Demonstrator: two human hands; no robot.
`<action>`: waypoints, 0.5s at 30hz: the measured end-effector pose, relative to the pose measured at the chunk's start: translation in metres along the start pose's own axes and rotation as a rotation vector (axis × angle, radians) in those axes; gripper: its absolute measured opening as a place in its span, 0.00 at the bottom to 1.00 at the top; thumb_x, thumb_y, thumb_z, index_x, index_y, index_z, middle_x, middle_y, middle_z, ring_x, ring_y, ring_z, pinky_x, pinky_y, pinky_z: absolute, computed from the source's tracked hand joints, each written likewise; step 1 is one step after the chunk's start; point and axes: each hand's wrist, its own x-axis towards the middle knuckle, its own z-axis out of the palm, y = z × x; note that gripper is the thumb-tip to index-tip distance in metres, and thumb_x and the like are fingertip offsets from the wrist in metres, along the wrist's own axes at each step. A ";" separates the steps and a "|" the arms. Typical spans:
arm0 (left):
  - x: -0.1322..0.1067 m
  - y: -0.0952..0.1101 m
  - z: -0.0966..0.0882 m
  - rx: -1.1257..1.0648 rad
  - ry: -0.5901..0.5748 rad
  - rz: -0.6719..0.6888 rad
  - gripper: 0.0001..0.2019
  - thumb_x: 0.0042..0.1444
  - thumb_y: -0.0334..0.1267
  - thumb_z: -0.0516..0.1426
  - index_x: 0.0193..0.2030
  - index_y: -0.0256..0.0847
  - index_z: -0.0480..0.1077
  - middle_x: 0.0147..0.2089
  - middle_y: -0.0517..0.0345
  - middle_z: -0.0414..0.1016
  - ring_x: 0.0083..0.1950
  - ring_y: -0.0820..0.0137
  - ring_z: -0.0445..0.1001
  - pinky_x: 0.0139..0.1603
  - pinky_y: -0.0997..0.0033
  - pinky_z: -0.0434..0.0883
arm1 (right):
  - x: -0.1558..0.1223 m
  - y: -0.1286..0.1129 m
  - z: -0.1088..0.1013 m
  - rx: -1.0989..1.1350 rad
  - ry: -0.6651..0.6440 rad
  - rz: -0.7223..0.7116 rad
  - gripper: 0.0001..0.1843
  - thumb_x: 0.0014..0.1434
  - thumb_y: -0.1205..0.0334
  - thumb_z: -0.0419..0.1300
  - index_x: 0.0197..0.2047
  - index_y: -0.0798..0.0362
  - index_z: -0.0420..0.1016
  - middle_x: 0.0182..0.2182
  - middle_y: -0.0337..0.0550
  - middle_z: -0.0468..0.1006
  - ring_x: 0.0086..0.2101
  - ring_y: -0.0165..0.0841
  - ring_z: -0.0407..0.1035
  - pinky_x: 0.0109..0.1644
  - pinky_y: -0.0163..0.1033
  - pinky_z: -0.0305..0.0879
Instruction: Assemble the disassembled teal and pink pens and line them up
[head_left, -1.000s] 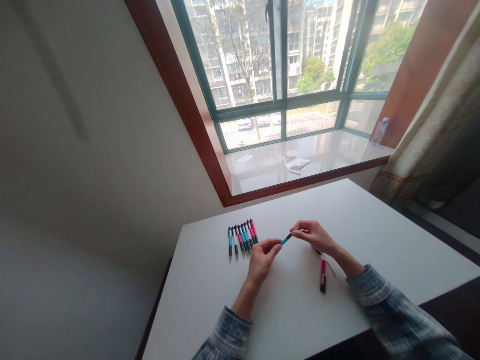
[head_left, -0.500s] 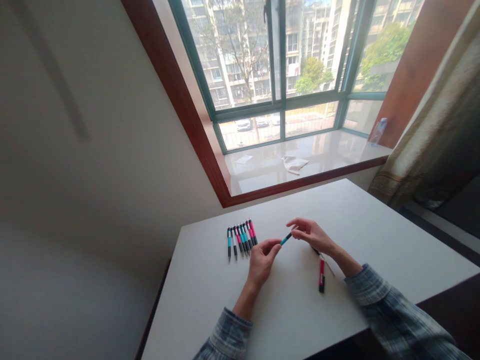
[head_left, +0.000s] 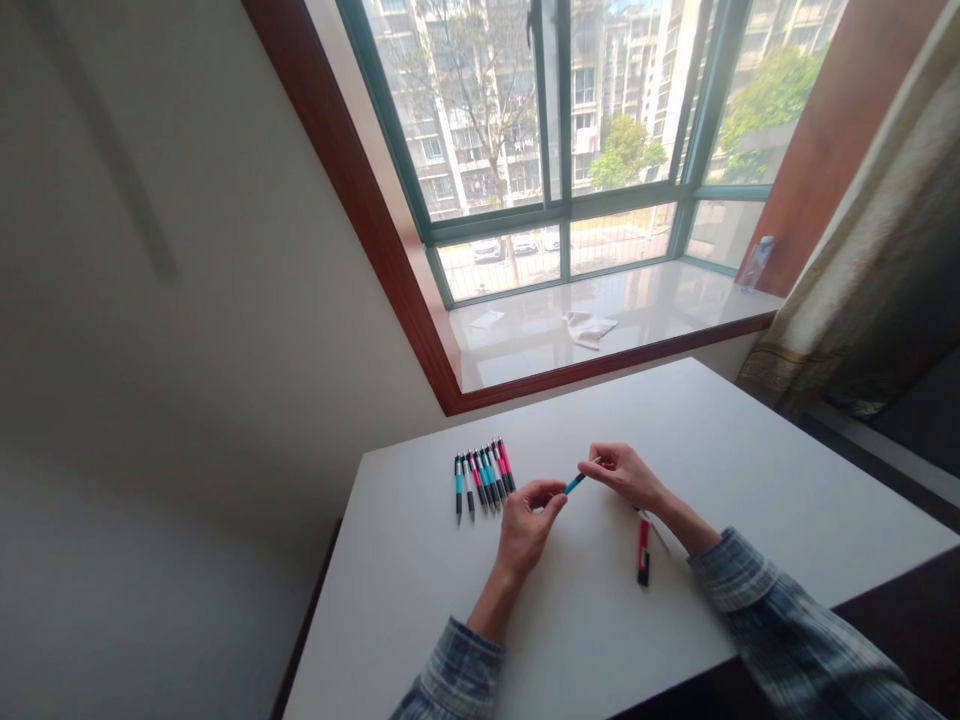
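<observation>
Above the white table, my left hand (head_left: 526, 522) pinches the teal end of a teal-and-black pen (head_left: 574, 483). My right hand (head_left: 622, 473) has thumb and finger closed on the pen's other end, where a thin pale tip shows. Left of my hands lies a row of several pens (head_left: 484, 475) in teal, white and pink with black parts, set side by side. Below my right hand is a red-and-black pen part (head_left: 643, 550). A thin pale piece (head_left: 660, 534) lies beside it, partly hidden by my right wrist.
The white table (head_left: 420, 620) meets a window sill (head_left: 517, 350) with a crumpled cloth (head_left: 590, 328), a paper piece (head_left: 487, 319) and a clear bottle (head_left: 757, 262). A curtain (head_left: 840, 240) hangs at the right. A wall stands on the left.
My right hand's fingers have closed in on the pen's end; before, they were more spread. Both hands have shifted slightly right. The row of pens has stayed put.
</observation>
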 end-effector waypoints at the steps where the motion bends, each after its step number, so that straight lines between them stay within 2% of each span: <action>1: 0.000 0.000 0.000 -0.011 -0.002 -0.006 0.14 0.55 0.46 0.67 0.44 0.39 0.83 0.41 0.49 0.84 0.42 0.60 0.81 0.47 0.63 0.75 | 0.000 -0.001 0.000 -0.006 0.005 -0.004 0.24 0.56 0.44 0.69 0.25 0.53 0.68 0.21 0.32 0.65 0.23 0.27 0.55 0.27 0.35 0.48; 5: 0.000 0.002 -0.002 -0.171 -0.031 -0.068 0.17 0.55 0.48 0.67 0.45 0.38 0.82 0.38 0.49 0.83 0.38 0.65 0.77 0.42 0.67 0.73 | 0.002 0.001 -0.002 0.057 0.051 -0.012 0.24 0.58 0.41 0.67 0.26 0.53 0.69 0.20 0.33 0.64 0.23 0.27 0.54 0.28 0.36 0.48; 9: -0.003 0.008 -0.005 -0.484 -0.158 -0.135 0.22 0.56 0.51 0.67 0.51 0.37 0.80 0.44 0.45 0.81 0.38 0.68 0.76 0.45 0.67 0.72 | 0.005 0.004 -0.007 0.221 0.172 0.034 0.26 0.61 0.39 0.63 0.26 0.52 0.65 0.22 0.34 0.63 0.24 0.28 0.54 0.29 0.37 0.51; 12: -0.006 0.010 -0.005 -0.619 -0.243 -0.152 0.24 0.54 0.49 0.69 0.54 0.38 0.79 0.46 0.44 0.80 0.38 0.69 0.75 0.47 0.66 0.72 | 0.005 0.003 -0.007 0.318 0.162 0.086 0.27 0.59 0.37 0.64 0.27 0.51 0.65 0.24 0.35 0.61 0.25 0.29 0.54 0.29 0.36 0.51; 15: -0.007 0.009 -0.005 -0.665 -0.262 -0.150 0.24 0.51 0.46 0.71 0.53 0.38 0.79 0.43 0.46 0.80 0.38 0.70 0.75 0.47 0.66 0.71 | 0.003 -0.001 -0.005 0.348 0.110 0.101 0.27 0.57 0.37 0.66 0.27 0.51 0.64 0.24 0.34 0.60 0.25 0.28 0.54 0.29 0.36 0.52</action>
